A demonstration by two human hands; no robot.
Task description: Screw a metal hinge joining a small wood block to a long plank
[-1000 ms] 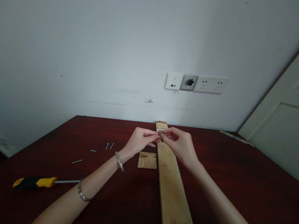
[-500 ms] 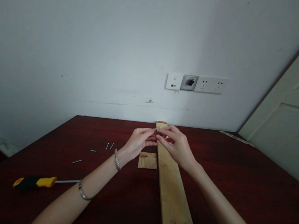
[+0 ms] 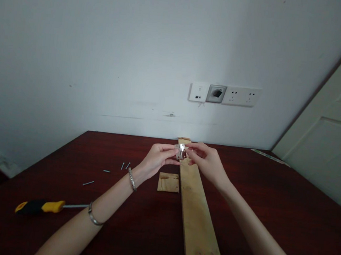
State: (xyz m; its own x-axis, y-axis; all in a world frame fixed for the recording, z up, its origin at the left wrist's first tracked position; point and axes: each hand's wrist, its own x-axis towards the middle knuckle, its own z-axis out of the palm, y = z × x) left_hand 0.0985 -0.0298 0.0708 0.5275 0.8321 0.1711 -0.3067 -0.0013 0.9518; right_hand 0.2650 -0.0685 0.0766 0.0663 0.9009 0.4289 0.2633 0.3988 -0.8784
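Note:
A small shiny metal hinge (image 3: 181,151) is held up above the far part of a long wooden board (image 3: 200,211). My left hand (image 3: 158,158) pinches its left side between thumb and fingers. On the opposite side, my right hand (image 3: 205,159) grips the hinge's right edge with thumb and fingertips. Screw holes show in its plates. Beside the board, below my hands, lies a small square wood piece (image 3: 168,183) with a hole near its right edge.
Several loose screws (image 3: 88,183) lie on the dark red table (image 3: 128,236) to the left. A yellow and black screwdriver (image 3: 42,207) rests nearer me, its tip hidden behind my left forearm. Wall sockets (image 3: 242,96) sit above the table's back edge; a flat strip (image 3: 271,157) lies far right.
The hinge has turned so its flat plates now face me, where before my fingers mostly covered it. My right hand has shifted slightly right. Screws, screwdriver and wood have stayed put.

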